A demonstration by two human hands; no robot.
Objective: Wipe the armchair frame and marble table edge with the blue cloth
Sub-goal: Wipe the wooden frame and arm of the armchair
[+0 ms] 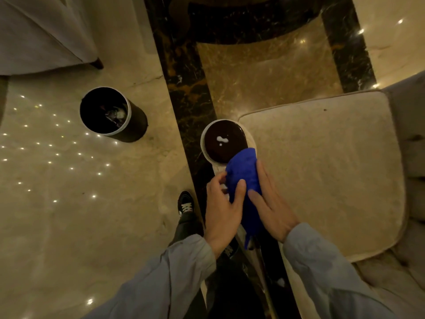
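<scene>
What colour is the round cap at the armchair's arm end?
The cap is glossy dark brown, rimmed in cream; head view.

Nubby blue cloth point(243, 178), glossy dark armrest cap point(222, 143), plush matt seat cushion point(322, 171), polished marble floor point(92, 203)

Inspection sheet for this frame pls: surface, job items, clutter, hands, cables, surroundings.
Surface: glossy marble floor, beige with a dark veined band, dotted with light reflections.
Job's things: blue cloth bunched on the armchair's arm, overlapping the near edge of its round dark arm cap; seat cushion beside it. Marble table: cannot tell if in view.
Clutter: black bin standing on the floor, something crumpled inside.
Grippers: left hand grips the cloth; right hand lies flat against it.
Cables: nothing seen.
Surroundings: second upholstered seat at top left; the person's shoe.
</scene>
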